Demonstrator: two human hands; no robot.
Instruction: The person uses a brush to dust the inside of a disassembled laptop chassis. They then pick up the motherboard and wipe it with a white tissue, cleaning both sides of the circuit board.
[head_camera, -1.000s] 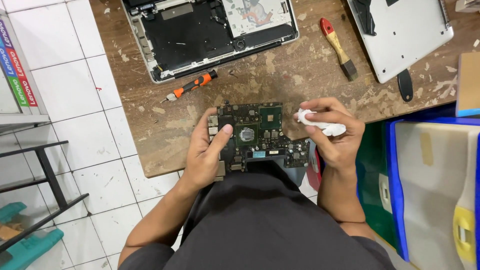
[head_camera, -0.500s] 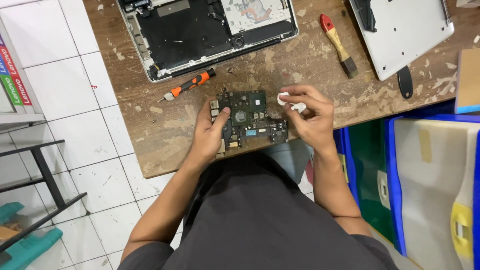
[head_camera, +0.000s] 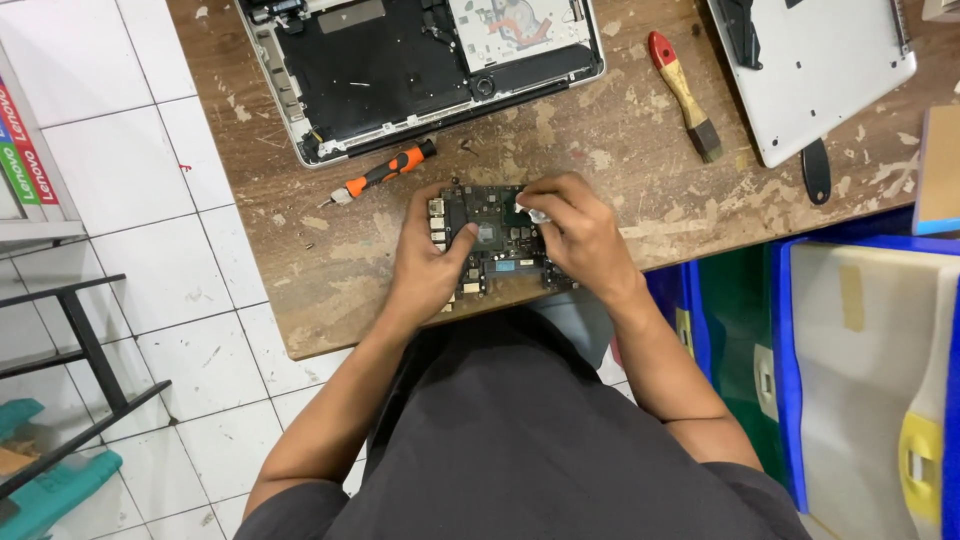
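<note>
Your wooden bench is rough and scarred; the circuit board matt; the laptop cover smooth metal.

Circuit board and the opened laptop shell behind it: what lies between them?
In the head view, an orange-handled screwdriver lies on the bare wooden table between the circuit board and the opened laptop shell.

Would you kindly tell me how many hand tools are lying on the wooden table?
2: an orange-handled screwdriver beside the circuit board, and a red-handled brush further right. Others may be hidden.
</note>
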